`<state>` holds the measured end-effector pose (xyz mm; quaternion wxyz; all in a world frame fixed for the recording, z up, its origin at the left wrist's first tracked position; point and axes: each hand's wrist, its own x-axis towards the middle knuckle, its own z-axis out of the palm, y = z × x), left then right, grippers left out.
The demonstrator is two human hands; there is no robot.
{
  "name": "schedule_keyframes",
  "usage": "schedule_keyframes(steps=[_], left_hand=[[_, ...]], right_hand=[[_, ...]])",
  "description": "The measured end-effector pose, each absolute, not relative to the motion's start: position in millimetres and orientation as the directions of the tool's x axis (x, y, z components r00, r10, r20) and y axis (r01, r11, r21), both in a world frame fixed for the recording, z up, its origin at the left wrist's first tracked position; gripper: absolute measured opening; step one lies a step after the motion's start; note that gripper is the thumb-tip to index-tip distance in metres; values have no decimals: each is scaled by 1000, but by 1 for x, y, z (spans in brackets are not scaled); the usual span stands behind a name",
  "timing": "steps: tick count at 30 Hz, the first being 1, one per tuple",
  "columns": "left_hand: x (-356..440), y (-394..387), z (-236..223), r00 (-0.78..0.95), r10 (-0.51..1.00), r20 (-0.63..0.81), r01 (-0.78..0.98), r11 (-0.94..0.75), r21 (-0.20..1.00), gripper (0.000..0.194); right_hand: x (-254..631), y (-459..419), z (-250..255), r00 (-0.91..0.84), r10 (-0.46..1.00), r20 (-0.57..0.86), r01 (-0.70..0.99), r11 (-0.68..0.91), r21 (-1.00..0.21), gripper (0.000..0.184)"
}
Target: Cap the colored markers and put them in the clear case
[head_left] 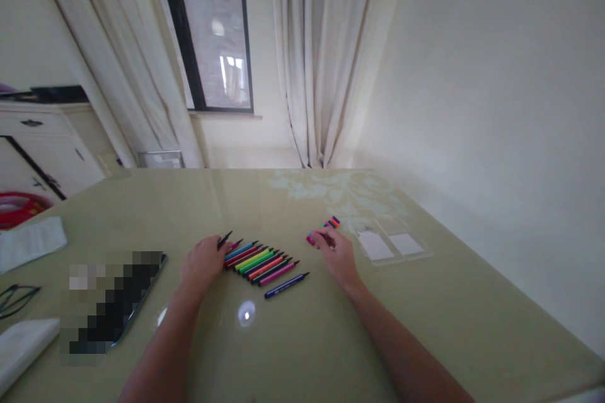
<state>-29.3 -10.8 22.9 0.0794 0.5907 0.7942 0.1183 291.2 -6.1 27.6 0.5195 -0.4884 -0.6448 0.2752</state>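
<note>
My left hand (203,259) is closed around a black marker (224,240), its dark tip pointing up and to the right. Beside those fingers lies a slanted row of uncapped felt-tip markers (259,262) in several colours, tips to the upper right. A dark blue marker (286,286) lies apart, nearer to me. Over the near end of a short row of coloured marker caps (332,222), my right hand (336,253) has its thumb and fingers pinched together. Whatever is between them is too small to make out, and the hand hides part of the caps.
An opened clear plastic case (404,258) with white inserts lies right of my right hand. On the left are a blurred-out dark device (125,302), glasses (17,299), a white packet (32,242) and a white object (26,346). A wall borders the table's right side.
</note>
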Motion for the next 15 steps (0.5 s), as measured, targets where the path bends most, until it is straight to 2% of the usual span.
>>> schedule_keyframes(steps=[8,15], left_hand=[[-19,-4,25,-220,974,49,907,186,377,38],[-15,-2,23,-164,983,81,905,117,408,34]], right_hand=[[292,-4,23,-18,922,386,353,367,-860,30],[290,-3,21,-33,921,388,365,373,-853,26]])
